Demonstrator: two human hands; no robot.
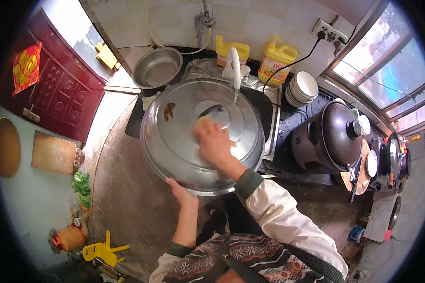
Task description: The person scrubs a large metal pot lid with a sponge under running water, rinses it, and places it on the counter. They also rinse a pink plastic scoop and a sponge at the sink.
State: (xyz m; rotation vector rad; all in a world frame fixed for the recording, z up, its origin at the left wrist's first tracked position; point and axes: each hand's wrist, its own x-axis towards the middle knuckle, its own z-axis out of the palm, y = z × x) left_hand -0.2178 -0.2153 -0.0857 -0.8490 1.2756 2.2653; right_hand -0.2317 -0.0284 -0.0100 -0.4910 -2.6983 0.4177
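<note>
A wide, round metal pot lid [165, 141] lies over the sink, its dark handle [211, 110] in the middle. My left hand [183, 192] grips the lid's near rim, thumb on top and the other fingers hidden below. Pressed on the lid just nearer than the handle is my right hand [214, 144], closed over what looks like a yellowish sponge [203, 122], mostly covered by the fingers. Brown patches [169, 111] stick to the lid's upper left. A white faucet [234, 66] reaches over the far rim, with a thin stream of water below its spout.
Behind the sink stand a metal basin [157, 68] and yellow detergent jugs [277, 60]. Stacked bowls [302, 88] and a large dark lidded pot [323, 139] occupy the right counter; a black cord [293, 64] hangs across it. A yellow stool [102, 252] is on the floor at left.
</note>
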